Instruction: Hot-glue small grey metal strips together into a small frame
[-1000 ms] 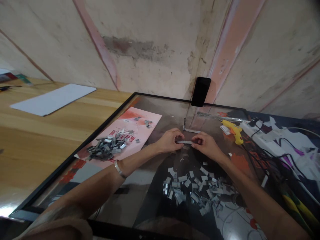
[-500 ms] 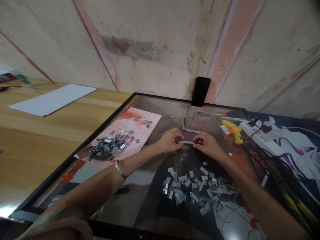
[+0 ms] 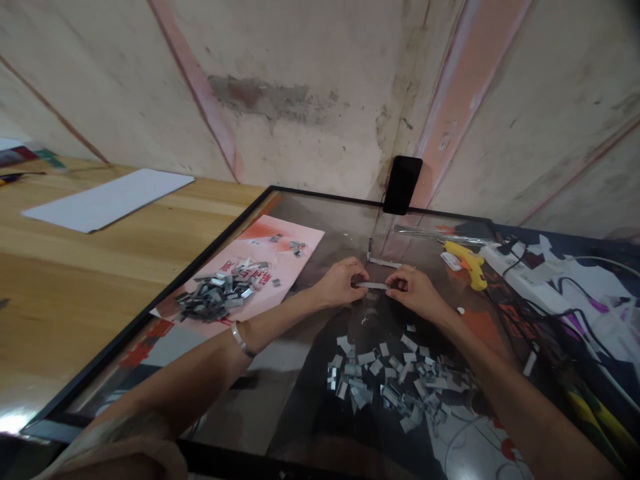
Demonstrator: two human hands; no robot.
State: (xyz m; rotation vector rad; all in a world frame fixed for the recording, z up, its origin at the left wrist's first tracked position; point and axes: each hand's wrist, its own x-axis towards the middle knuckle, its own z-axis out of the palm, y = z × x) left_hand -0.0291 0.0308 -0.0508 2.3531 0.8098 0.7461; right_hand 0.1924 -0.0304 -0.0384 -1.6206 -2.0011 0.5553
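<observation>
My left hand (image 3: 340,281) and my right hand (image 3: 416,291) each pinch one end of a thin grey metal strip (image 3: 372,285), held level just above a glass sheet with a black frame (image 3: 210,235). Both hands are closed on it. Below my hands lies a loose heap of several small grey metal clips (image 3: 390,383). A second heap of clips (image 3: 216,296) sits on a pink leaflet (image 3: 280,257) to the left. A silver bracelet (image 3: 239,339) is on my left wrist.
A yellow glue gun (image 3: 466,261) and a white power strip with tangled cables (image 3: 545,287) lie at the right. A black phone (image 3: 402,185) leans on the wall behind. An L-shaped metal piece (image 3: 381,260) lies beyond my hands. White paper (image 3: 107,199) rests on the wooden table.
Nothing has visibly changed; both hands still hold the strip in the same place, with only a slight shift of the view.
</observation>
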